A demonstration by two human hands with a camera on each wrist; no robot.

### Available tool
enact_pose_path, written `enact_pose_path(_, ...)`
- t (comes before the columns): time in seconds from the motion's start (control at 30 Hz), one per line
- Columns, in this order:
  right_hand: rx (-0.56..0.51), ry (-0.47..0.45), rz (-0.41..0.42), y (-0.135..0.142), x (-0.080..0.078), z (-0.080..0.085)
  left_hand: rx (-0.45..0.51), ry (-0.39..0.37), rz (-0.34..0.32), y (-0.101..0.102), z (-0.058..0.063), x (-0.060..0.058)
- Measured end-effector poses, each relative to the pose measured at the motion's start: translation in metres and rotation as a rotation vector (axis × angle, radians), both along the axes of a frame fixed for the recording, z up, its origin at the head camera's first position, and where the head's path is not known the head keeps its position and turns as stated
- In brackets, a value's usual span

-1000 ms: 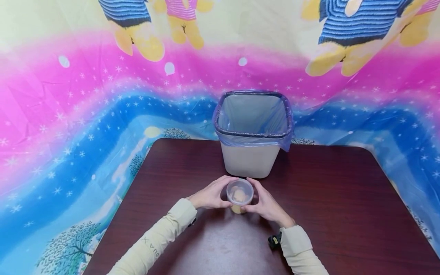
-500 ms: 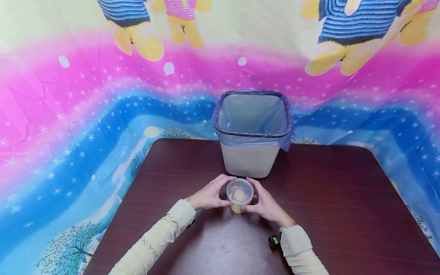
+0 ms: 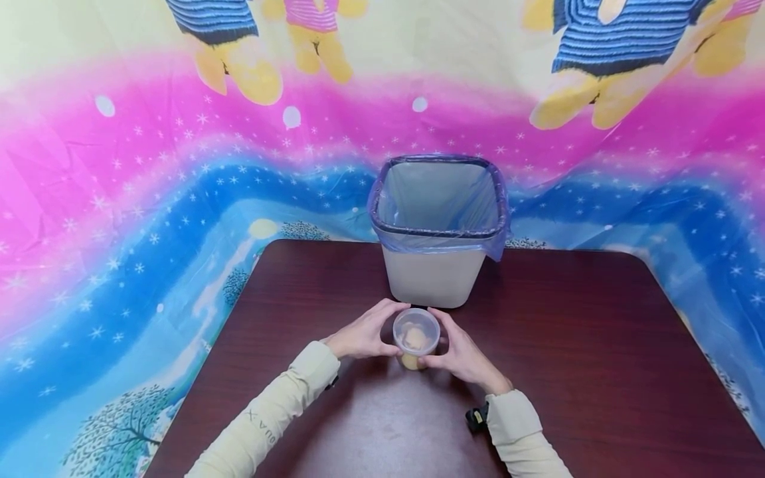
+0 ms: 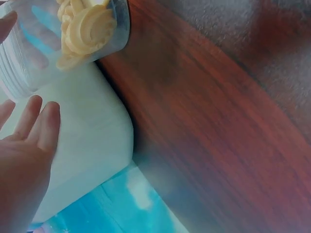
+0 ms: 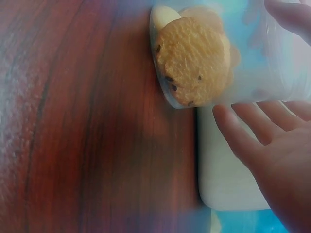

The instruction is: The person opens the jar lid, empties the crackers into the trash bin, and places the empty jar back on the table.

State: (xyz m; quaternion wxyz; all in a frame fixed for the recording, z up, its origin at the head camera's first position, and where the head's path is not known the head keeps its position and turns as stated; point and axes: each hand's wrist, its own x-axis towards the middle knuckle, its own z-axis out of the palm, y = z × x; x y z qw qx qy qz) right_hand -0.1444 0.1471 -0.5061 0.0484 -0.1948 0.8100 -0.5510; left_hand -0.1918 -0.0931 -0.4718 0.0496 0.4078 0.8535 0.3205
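A clear round plastic tub stands upright between my two hands near the middle of the table, its broad rim uppermost. Inside lie several pale piped cookies, and a browner, rough-topped cookie with dark specks shows from the right. My left hand holds the tub's left side near the rim, thumb in front and fingers toward the back. Mirroring it, my right hand holds the right side, its thumb at the tub's front. Both wrist views show fingers spread beside the clear wall.
Just behind the tub stands a whitish waste bin with a purple-blue bag folded over its rim. The dark red-brown table has rounded far corners. A colourful printed cloth hangs behind and beside it.
The left hand has shifted very slightly to the left along the tub. The tub and the right hand stay where they were.
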Motion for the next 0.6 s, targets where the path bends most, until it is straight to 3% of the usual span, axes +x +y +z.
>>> enact_pose_path(0.4,-0.016,-0.028,0.007,0.000,0.000,-0.001,-0.033,-0.022,-0.085,0.007,0.007,-0.004)
enact_pose_path(0.6,-0.038,-0.031,0.027,-0.004,0.008,0.020,-0.025,-0.054,-0.091,0.013,0.004,-0.004)
